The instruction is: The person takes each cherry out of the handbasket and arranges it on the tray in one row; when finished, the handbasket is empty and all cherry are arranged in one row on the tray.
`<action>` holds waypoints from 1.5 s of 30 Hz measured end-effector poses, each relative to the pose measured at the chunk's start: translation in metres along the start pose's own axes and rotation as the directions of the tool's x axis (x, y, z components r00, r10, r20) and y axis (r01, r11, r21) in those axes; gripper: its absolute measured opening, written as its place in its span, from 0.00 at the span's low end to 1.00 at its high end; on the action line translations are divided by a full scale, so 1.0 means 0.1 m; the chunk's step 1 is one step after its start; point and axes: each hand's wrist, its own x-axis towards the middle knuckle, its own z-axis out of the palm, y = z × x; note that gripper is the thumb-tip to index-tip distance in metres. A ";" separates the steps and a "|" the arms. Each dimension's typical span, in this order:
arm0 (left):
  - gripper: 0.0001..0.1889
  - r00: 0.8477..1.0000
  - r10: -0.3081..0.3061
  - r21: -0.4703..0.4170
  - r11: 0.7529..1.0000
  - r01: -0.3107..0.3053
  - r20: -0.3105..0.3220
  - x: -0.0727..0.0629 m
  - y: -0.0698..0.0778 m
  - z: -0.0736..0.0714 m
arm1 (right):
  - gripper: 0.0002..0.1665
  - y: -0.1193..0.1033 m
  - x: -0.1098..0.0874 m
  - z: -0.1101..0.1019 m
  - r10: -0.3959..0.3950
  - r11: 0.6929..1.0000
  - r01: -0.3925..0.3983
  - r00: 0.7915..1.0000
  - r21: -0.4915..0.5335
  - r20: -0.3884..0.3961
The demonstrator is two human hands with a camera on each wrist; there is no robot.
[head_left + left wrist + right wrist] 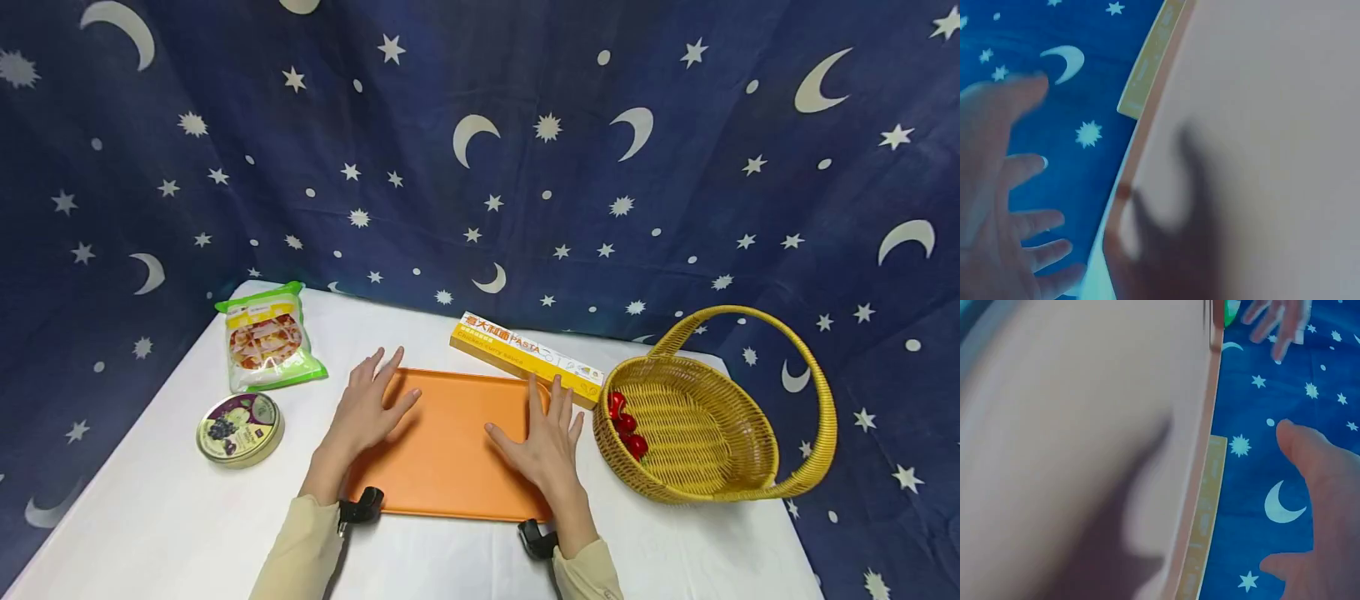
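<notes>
An orange tray (457, 450) lies on the white table in the head view. Over its left side is my left hand (367, 408), fingers spread and holding nothing. My right hand (546, 442) is over the tray's right side, its fingers likewise spread and nothing in them. Both hands cast shadows on the tray in the wrist views, so they appear raised off it. Behind the tray's right half lies a yellow and white pasta box (525, 358), its near side close to the tray's back edge and to the right fingertips.
To the right stands a yellow wicker basket (675, 433) with a tall handle, some red cherry-like fruits (628, 427) inside. At the left are a round tin (240, 429) with a fruit label and a green-edged food packet (272, 337). A blue star-patterned cloth (420, 167) hangs behind the table.
</notes>
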 end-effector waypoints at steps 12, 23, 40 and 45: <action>0.26 0.992 0.109 -0.263 0.961 -0.088 0.063 0.41 -0.56 -0.16 | 0.50 0.16 -0.01 -0.73 0.000 0.983 0.001 1.000 0.184 -0.005; 0.24 0.978 0.178 -0.374 0.919 -0.126 0.106 0.45 -0.72 -0.13 | 0.38 0.73 0.28 -1.50 0.092 0.969 -0.119 0.987 0.215 0.131; 0.14 0.980 0.182 -0.416 0.899 -0.133 0.080 0.41 -0.70 -0.18 | 0.26 1.27 0.76 -1.43 0.239 0.917 -0.350 0.866 0.191 0.439; 0.14 0.980 0.186 -0.424 0.895 -0.141 0.067 0.46 -0.85 -0.06 | 0.25 1.22 0.85 -1.37 0.202 0.891 -0.376 0.831 0.256 0.519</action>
